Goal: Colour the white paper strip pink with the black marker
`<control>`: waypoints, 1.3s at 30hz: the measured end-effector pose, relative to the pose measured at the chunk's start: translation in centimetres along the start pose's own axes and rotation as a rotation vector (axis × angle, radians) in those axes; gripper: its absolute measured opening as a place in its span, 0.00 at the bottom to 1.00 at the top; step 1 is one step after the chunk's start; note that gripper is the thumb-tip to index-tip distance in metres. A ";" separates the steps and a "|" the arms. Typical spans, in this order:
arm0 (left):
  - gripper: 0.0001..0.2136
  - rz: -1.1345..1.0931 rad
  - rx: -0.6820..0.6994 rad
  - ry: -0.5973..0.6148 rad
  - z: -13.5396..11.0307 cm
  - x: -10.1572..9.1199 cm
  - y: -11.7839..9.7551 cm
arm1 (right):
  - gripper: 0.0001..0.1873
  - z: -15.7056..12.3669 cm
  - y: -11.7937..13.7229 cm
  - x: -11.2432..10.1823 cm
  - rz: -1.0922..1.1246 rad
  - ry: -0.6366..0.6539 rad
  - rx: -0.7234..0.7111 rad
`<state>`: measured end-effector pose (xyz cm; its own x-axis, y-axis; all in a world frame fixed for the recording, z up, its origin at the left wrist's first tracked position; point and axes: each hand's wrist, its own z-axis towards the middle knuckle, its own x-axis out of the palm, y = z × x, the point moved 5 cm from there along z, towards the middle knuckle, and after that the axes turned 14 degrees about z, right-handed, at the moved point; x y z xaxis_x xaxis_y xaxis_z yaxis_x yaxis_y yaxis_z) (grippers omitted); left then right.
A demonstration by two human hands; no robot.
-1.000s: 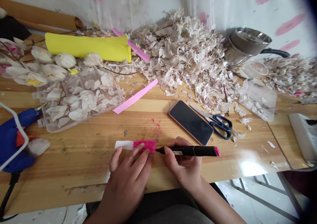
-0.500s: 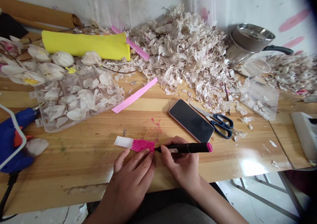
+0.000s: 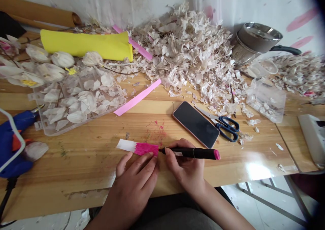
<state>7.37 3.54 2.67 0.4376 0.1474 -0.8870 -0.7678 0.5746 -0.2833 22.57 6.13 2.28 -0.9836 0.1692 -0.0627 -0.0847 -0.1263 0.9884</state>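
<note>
A short paper strip (image 3: 127,145) lies on the wooden table, white at its left end and coloured bright magenta over the rest. My left hand (image 3: 137,179) rests flat on it, fingers stretched out and fingertips pressing its lower edge against the table. A black marker (image 3: 190,152) with a pink end is gripped in my right hand (image 3: 186,169), between thumb and fingers. Its tip touches or nearly touches the strip's right end. Just beyond my right hand are a phone (image 3: 196,124) and scissors with dark blue handles (image 3: 228,128).
A clear compartment box (image 3: 53,132) holds white petals. Beside it are a blue glue gun (image 3: 17,155), a yellow roll (image 3: 86,45) and a pink strip (image 3: 138,98). Dry petals (image 3: 193,54) are heaped at the back, near a metal pot (image 3: 254,43). A power strip (image 3: 311,135) sits right.
The marker's pink end has dropped slightly and moved a little to the right as the marker tilts in my right hand. My left hand and the strip hold nearly the same place.
</note>
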 end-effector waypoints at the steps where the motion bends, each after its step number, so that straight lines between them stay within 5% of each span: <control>1: 0.17 0.000 0.001 0.003 0.0 0.0 0.0 | 0.03 0.0 0.0 0.0 -0.002 0.000 0.000; 31: 0.17 0.006 -0.015 0.033 -0.2 0.2 0.1 | 0.04 -0.2 -0.1 0.2 -0.018 0.041 -0.019; 37: 0.15 0.029 -0.006 -0.101 -0.4 -0.9 0.1 | 0.03 0.0 -0.4 0.0 -0.035 0.006 0.008; 39: 0.15 0.049 -0.030 -0.065 -0.4 -0.7 0.3 | 0.03 0.0 -0.4 0.0 -0.038 0.013 0.006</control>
<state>6.70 3.30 3.04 0.4283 0.2270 -0.8747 -0.8022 0.5411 -0.2523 22.60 6.21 1.92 -0.9816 0.1612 -0.1023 -0.1216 -0.1143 0.9860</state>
